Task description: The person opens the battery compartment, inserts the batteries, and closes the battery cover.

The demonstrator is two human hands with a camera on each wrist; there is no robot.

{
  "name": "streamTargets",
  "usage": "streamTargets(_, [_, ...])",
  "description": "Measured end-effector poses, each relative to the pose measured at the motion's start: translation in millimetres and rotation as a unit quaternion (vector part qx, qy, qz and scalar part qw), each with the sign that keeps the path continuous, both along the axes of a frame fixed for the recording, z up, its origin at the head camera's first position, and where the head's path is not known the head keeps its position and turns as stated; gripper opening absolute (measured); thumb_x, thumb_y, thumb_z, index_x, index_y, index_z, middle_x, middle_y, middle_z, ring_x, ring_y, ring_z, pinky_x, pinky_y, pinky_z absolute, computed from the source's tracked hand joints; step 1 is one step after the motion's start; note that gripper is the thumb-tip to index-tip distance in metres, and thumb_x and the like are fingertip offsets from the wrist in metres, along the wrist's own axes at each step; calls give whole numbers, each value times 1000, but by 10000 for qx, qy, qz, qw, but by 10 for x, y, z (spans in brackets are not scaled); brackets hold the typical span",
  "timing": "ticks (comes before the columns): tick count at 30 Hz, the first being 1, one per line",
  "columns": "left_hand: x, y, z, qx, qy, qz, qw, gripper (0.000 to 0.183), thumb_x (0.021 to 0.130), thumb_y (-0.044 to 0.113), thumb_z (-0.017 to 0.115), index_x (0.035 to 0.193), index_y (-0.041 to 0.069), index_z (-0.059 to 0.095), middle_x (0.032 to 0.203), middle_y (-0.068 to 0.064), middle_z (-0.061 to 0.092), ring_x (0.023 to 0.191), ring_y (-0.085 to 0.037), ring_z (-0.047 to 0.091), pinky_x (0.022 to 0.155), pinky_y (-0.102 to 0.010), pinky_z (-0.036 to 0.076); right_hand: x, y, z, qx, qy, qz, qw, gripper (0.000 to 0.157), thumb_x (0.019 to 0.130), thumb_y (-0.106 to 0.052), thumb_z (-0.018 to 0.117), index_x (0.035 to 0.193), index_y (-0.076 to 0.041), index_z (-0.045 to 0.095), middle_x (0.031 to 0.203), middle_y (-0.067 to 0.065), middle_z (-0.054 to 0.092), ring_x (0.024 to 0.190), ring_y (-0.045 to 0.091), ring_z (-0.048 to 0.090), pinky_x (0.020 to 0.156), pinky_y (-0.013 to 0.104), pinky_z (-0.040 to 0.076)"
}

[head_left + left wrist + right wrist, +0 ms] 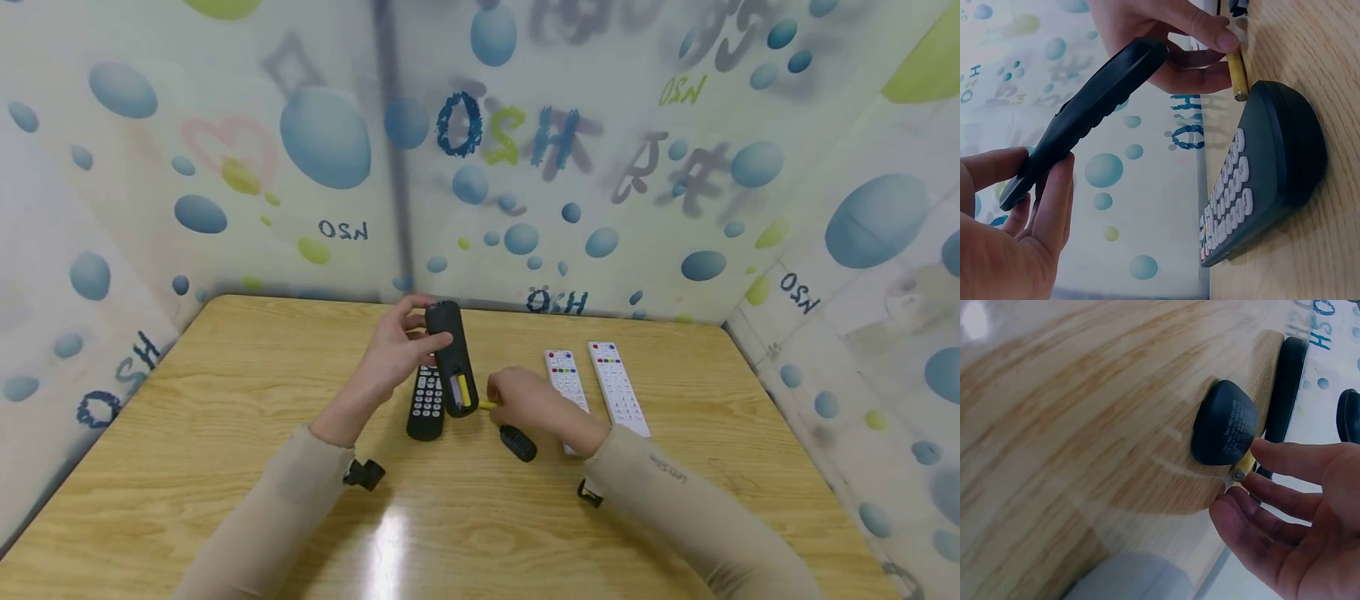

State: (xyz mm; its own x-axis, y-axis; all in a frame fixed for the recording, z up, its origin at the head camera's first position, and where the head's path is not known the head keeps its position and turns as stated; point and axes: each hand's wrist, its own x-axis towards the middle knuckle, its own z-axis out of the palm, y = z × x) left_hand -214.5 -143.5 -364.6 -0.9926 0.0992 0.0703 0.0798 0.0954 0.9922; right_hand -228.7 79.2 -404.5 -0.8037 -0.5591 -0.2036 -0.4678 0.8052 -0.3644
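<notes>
My left hand (393, 346) grips a black remote control (448, 346) near its upper end, thumb across its back. The back faces me, and its uncovered battery compartment holds a yellow battery (463, 390) on one side. To its right my right hand (525, 398) pinches another yellow battery (1237, 74) between thumb and fingers, just above the wooden table. Beside that hand lies a small black battery cover (517, 443), with fine print showing in the right wrist view. Partly behind the held remote, a second black remote (426, 408) lies with its buttons up.
Two white remotes lie side by side on the table (465, 517) at the right; the right arm partly covers the nearer white remote (564, 375), while the farther white remote (617, 387) shows more fully. A patterned wall (637, 283) stands behind the table.
</notes>
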Motion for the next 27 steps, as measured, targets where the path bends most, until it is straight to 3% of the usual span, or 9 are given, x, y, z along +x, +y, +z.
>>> streamTargets(5, [15,19,3,-4,-6,-38,10000,52,95,3,73,142,5,50,120,-24,63,94,-31,67,74,-43,62,22,-2,-14,-17,169,22,9999,12,89,-10,80,94,-5,70,84,2,63,75,17,57,69,35,52])
streamTargets(10, [24,24,0,-13,1,-49,10000,52,95,3,73,142,5,49,119,-24,63,95,-31,67,74,-42,62,36,6,-31,-70,236,34,9997,7,91,-5,78,92,-4,71,85,3,65,75,16,58,69,34,54])
streamTargets(19, [27,31,-10,-48,-188,-16,9998,53,95,5,73,143,6,49,121,-23,63,98,-31,67,77,-45,61,29,98,-22,-468,-69,-34,9989,8,93,1,67,98,-4,70,85,1,64,74,15,58,66,32,52])
streamTargets(27, [15,37,-13,-57,-238,-39,9997,54,95,6,74,143,7,49,121,-22,63,100,-31,67,78,-44,61,14,183,5,-877,191,126,9959,13,95,-1,66,106,-3,73,89,0,66,75,13,58,67,31,52])
